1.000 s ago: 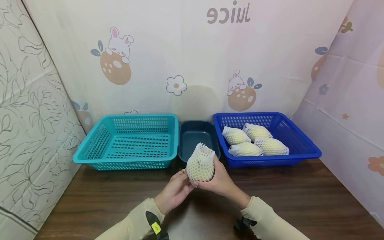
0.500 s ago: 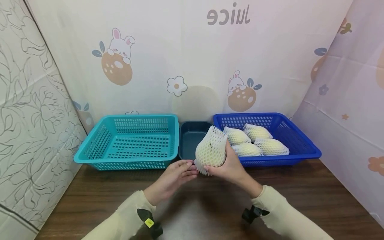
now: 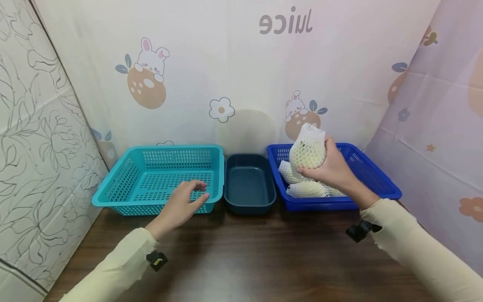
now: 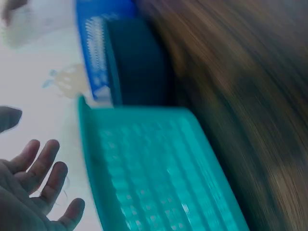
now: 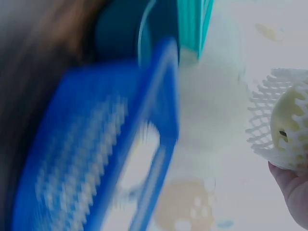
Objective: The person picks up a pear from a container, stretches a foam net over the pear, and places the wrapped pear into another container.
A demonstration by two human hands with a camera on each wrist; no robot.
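My right hand [image 3: 333,165] grips a pale yellow fruit [image 3: 307,154] in a white foam net sleeve and holds it above the blue basket [image 3: 302,205]. The loose end of the net stands up past the fruit. In the right wrist view the same fruit [image 5: 288,120] shows a small dark spot in its skin. Lower in the basket lie other netted fruits [image 3: 306,189], partly hidden by the hand and the held one. My left hand [image 3: 181,204] holds nothing, fingers loosely bent, over the front rim of the turquoise basket [image 3: 158,209].
A dark teal tray [image 3: 250,209] stands between the two baskets. All three are on a dark wooden table [image 3: 241,256]. Behind them hangs a pale printed curtain [image 3: 234,63], with a patterned sheet [image 3: 434,126] at the right.
My right hand has carried the netted fruit from over the table's middle up and right, above the blue basket. My left hand has let go of it and moved left towards the turquoise basket.
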